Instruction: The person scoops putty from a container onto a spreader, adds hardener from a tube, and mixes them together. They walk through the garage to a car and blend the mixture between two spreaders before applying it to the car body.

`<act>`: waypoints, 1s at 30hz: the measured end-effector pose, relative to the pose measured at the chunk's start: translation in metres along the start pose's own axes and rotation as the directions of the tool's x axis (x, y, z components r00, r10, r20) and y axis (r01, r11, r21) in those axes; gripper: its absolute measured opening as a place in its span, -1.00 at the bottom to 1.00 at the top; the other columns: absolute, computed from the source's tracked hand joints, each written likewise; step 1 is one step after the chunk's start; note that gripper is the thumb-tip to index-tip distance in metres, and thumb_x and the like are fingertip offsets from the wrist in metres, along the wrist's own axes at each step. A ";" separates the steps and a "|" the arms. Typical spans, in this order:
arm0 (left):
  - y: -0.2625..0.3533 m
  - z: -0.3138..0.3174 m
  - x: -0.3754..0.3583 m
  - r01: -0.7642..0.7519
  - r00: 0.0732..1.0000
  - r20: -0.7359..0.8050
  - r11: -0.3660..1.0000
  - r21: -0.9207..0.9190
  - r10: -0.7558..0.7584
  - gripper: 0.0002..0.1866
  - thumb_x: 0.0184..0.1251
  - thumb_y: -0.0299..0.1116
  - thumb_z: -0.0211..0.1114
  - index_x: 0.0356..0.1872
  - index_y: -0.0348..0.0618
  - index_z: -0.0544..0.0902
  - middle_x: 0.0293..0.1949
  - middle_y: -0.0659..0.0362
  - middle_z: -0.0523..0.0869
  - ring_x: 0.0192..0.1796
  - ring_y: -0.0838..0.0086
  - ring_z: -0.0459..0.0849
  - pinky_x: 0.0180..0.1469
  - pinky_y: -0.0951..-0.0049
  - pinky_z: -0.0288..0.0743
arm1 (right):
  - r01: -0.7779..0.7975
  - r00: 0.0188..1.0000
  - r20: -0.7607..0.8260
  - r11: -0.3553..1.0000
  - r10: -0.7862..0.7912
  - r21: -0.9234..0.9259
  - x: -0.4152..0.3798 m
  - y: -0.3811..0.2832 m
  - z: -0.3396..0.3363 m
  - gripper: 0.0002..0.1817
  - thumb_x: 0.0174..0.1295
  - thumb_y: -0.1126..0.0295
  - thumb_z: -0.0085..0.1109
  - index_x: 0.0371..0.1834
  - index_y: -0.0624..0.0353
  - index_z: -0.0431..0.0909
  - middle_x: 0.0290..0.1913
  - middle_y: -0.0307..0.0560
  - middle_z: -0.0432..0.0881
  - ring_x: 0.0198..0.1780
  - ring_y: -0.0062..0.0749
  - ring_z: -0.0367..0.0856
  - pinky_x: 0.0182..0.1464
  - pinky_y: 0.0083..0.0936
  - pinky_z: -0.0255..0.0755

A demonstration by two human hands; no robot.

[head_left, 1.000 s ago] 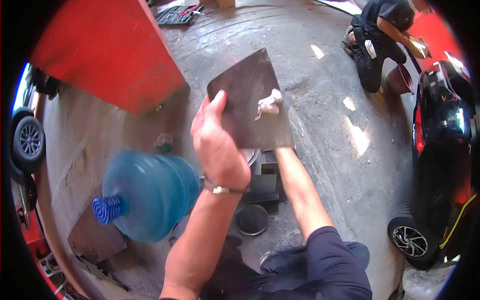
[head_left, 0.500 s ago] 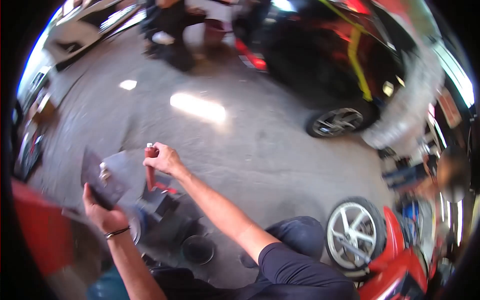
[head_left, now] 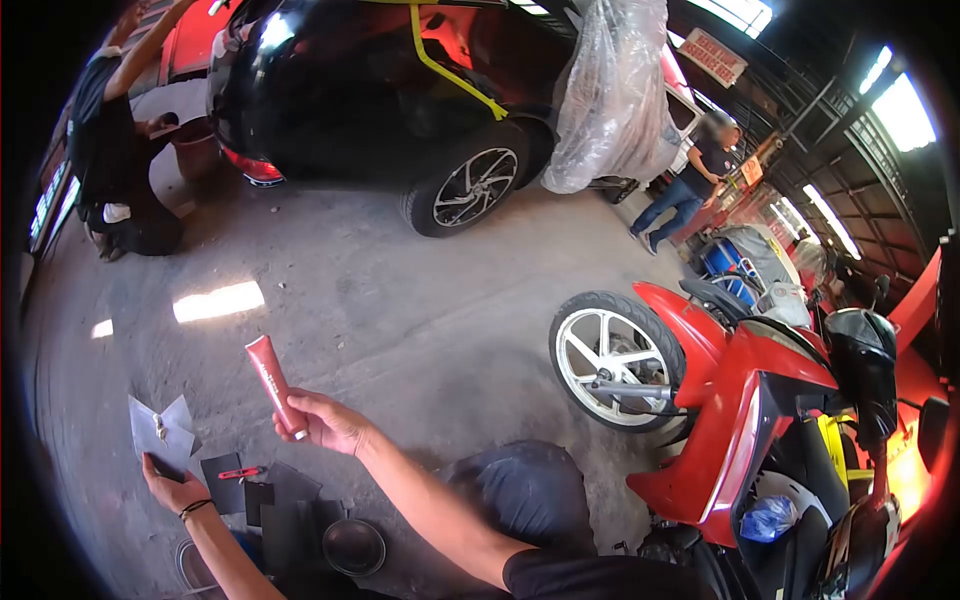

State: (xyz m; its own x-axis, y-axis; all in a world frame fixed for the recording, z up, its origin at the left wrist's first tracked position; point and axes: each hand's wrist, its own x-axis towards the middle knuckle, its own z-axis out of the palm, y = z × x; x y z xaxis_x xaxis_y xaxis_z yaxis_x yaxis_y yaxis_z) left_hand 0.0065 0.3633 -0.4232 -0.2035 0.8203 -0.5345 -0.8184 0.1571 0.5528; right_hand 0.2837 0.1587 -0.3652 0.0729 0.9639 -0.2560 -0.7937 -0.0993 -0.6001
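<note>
My left hand [head_left: 176, 487] grips a thin grey sheet [head_left: 176, 448] by its lower edge. On the sheet lies a small pale dab of paste [head_left: 160, 428]. My right hand [head_left: 335, 423] is closed round the lower end of a red squeeze tube [head_left: 266, 375]. The tube tilts, its flat crimped end up and its pale cap end down by my fingers. It is held apart from the sheet, to its right. Below on the floor are dark sheets [head_left: 290, 483], a red utility knife [head_left: 240, 472] and a round dark tin [head_left: 354, 547].
A red motorcycle [head_left: 690, 430] with a white-spoked wheel stands at my right. Ahead is a black car [head_left: 330, 110] with yellow tape and plastic wrap [head_left: 605, 100]. One person [head_left: 125, 170] crouches by its rear; another person [head_left: 690, 185] stands farther back right.
My view has swung to the right, bringing in more of the motorcycle. The red tube has turned over from cap up to cap down. My left hand still holds the sheet.
</note>
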 end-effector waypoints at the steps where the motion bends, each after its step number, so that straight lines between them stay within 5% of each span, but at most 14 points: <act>1: 0.002 0.001 -0.004 0.010 1.000 -0.008 1.000 -0.001 -0.010 -0.57 0.57 -0.15 0.32 0.28 -0.22 0.67 0.28 0.18 0.71 0.33 0.41 0.63 0.47 0.32 0.37 | 0.004 0.999 0.047 1.000 -0.003 -0.019 -0.003 0.001 0.005 -0.55 0.47 0.12 0.33 0.26 0.12 0.48 0.00 -0.07 0.72 -0.04 -0.33 0.76 0.04 -0.34 0.70; 6: 0.004 -0.007 0.006 0.022 1.000 -0.007 0.999 0.030 -0.022 -0.52 0.56 -0.13 0.30 0.32 -0.21 0.65 0.33 0.19 0.69 0.36 0.40 0.62 0.49 0.33 0.35 | -0.006 0.996 0.083 0.994 0.016 -0.110 0.008 -0.019 0.038 -0.64 0.43 0.33 -0.09 0.22 0.19 0.42 0.02 0.04 0.70 -0.17 -0.19 0.75 -0.04 -0.28 0.68; 13: 0.003 -0.015 0.019 0.042 0.998 0.041 0.997 0.058 -0.044 -0.48 0.55 -0.10 0.30 0.36 -0.24 0.63 0.37 0.17 0.65 0.38 0.38 0.61 0.48 0.30 0.35 | 0.126 0.989 -0.023 0.901 -0.148 -0.415 0.014 -0.071 0.094 -0.64 0.52 0.17 0.05 0.24 0.11 0.38 -0.13 -0.10 0.65 -0.33 -0.39 0.71 -0.28 -0.40 0.65; 18: -0.014 -0.021 0.039 0.038 0.998 0.051 0.990 0.138 -0.045 -0.47 0.55 -0.10 0.31 0.34 -0.27 0.63 0.35 0.15 0.66 0.34 0.35 0.62 0.46 0.27 0.37 | 0.213 0.931 -0.106 0.754 -0.350 -0.621 0.021 -0.114 0.108 -0.53 0.46 0.11 0.36 0.22 0.11 0.42 -0.22 -0.22 0.61 -0.41 -0.54 0.66 -0.41 -0.53 0.62; 30: -0.066 -0.017 0.055 0.064 0.990 0.109 0.969 0.240 -0.092 -0.45 0.50 -0.08 0.38 0.28 -0.35 0.66 0.29 0.11 0.68 0.25 0.32 0.65 0.40 0.27 0.42 | 0.025 0.809 -0.278 0.504 -0.518 -0.863 -0.056 -0.208 0.086 -0.43 0.54 -0.20 0.14 -0.16 0.19 0.57 -0.38 -0.22 0.64 -0.56 -0.63 0.56 -0.58 -0.57 0.42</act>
State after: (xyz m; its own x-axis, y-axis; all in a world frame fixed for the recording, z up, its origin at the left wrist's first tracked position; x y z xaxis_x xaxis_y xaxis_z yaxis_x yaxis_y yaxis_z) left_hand 0.0408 0.3885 -0.4996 -0.0677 0.8572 -0.5104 -0.6768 0.3365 0.6548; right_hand 0.3930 0.1468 -0.1609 0.6379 0.7626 -0.1075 0.1234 -0.2390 -0.9631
